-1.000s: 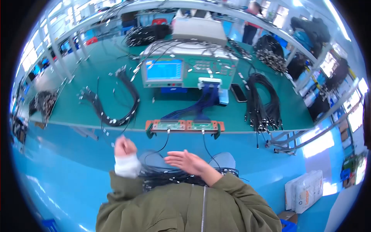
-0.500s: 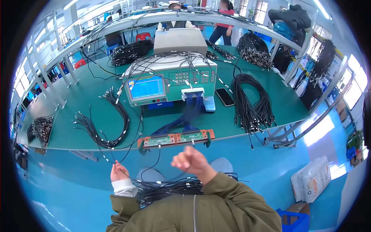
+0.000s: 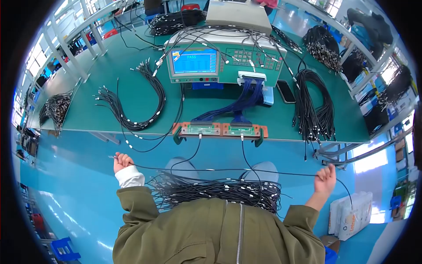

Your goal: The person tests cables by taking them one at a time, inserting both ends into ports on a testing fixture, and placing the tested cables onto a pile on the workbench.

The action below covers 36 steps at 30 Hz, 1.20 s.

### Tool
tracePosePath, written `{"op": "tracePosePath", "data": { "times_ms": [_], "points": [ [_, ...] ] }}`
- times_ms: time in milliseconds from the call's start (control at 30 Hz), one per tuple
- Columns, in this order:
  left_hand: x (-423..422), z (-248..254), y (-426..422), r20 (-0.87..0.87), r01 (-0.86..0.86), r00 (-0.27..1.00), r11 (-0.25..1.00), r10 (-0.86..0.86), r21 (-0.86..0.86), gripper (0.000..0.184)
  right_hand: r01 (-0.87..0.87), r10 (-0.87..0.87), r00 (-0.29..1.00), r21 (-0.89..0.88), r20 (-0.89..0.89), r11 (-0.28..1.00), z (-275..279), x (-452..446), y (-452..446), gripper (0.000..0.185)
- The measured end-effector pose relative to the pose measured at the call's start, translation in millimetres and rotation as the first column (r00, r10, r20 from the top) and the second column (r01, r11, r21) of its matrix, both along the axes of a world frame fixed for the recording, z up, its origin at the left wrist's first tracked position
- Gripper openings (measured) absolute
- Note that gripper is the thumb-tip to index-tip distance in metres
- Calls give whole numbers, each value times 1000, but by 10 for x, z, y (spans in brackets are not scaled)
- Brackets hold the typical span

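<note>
My left hand, at the left in front of the table, is closed on one end of a black cable; a short tip pokes out past the fingers. The cable stretches nearly level across my lap to my right hand, closed around it, and its other end hangs down to the right. Across my lap lies a bundle of black cables with white tags. Two cables lead from the green circuit boards on an orange-brown fixture at the table's front edge.
A cable tester showing PASS stands on the green table, joined to the boards by blue wires. Cable bundles lie left and right, near a phone. White sacks stand on the floor at right.
My right hand has moved far right from in front of the boards and now grips the cable. My left hand has shifted slightly left and up. A second cable now shows at the right board.
</note>
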<state>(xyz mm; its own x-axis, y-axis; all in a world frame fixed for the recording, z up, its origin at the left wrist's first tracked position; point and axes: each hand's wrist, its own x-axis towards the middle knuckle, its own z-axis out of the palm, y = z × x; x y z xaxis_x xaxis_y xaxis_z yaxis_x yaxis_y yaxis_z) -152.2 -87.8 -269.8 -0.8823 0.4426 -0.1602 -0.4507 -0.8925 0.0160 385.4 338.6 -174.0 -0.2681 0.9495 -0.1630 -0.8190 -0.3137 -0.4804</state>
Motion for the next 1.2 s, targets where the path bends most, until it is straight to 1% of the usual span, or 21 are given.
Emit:
{"op": "tracePosePath", "data": {
  "times_ms": [33,67,167,233,300,367,400,467,533,600,633,667,700,733,767,800,867,900,967,1167,1200],
  "points": [
    [-33,-84,-64,19,-38,999,999,39,-37,29,132,-129,991,-71,48,989,-177,310,109,19],
    [-65,-187,-146,55,-80,995,992,85,-95,29,198,-201,979,-112,-13,974,-380,620,184,18],
    [-164,-496,-408,171,-203,938,876,302,-437,30,416,-420,907,-217,27,883,-692,1130,132,24],
    [-184,-492,-538,157,-221,883,686,442,-693,30,485,-495,869,-226,12,845,-746,1169,58,26],
    [-190,-313,-570,31,-209,880,447,474,-870,30,669,-640,742,-164,198,725,-643,1085,-92,28],
    [36,177,-241,-189,-251,926,160,328,-955,31,779,-722,611,-89,324,620,-473,918,-182,31],
    [60,261,-143,-186,-249,925,157,331,-956,31,810,-742,562,-60,365,584,-407,853,-191,32],
    [79,371,21,-451,-451,889,25,-81,-892,28,661,-537,484,113,691,742,-311,709,-106,26],
    [211,498,398,-530,-532,815,61,-235,-845,22,296,-260,679,69,686,953,-368,459,-23,24],
    [434,516,803,-465,-353,796,327,-388,-877,20,-129,-48,653,173,755,976,-292,-212,-139,21],
    [609,493,1030,-411,-290,786,312,-462,-905,18,-316,64,647,190,760,930,-303,-577,-220,22],
    [834,526,1319,-233,-183,839,149,-491,-972,17,-493,158,641,246,751,834,-373,-923,-268,21],
    [845,230,1389,-347,-320,538,194,-768,-927,18,-537,183,607,230,773,812,-510,-1288,-358,20],
    [1002,75,1582,-410,-341,546,252,-731,-905,21,-588,222,515,152,828,795,-440,-1624,-505,21],
    [1122,-108,1748,-482,-472,563,217,-671,-854,24,-572,291,525,78,800,817,-492,-1910,-569,21],
    [1233,-32,1845,-552,-592,496,203,-670,-780,25,-574,324,501,28,802,818,-490,-2125,-611,22],
    [1188,-197,1975,-494,-488,522,231,-696,-842,26,-585,308,520,69,796,808,-635,-2394,-624,26],
    [1235,-89,2047,-492,-489,522,228,-697,-842,26,-585,311,521,67,795,808,-628,-2478,-637,26],
    [1391,205,2207,-268,-55,748,346,-608,-937,25,-501,400,618,-53,677,864,-629,-2596,-669,30],
    [1381,134,2385,-160,34,835,339,-527,-940,25,-472,330,647,21,687,881,-969,-2585,-773,31],
    [1380,94,2393,-205,-45,821,297,-532,-954,25,-471,305,632,40,712,881,-999,-2588,-832,31]
  ]
}}
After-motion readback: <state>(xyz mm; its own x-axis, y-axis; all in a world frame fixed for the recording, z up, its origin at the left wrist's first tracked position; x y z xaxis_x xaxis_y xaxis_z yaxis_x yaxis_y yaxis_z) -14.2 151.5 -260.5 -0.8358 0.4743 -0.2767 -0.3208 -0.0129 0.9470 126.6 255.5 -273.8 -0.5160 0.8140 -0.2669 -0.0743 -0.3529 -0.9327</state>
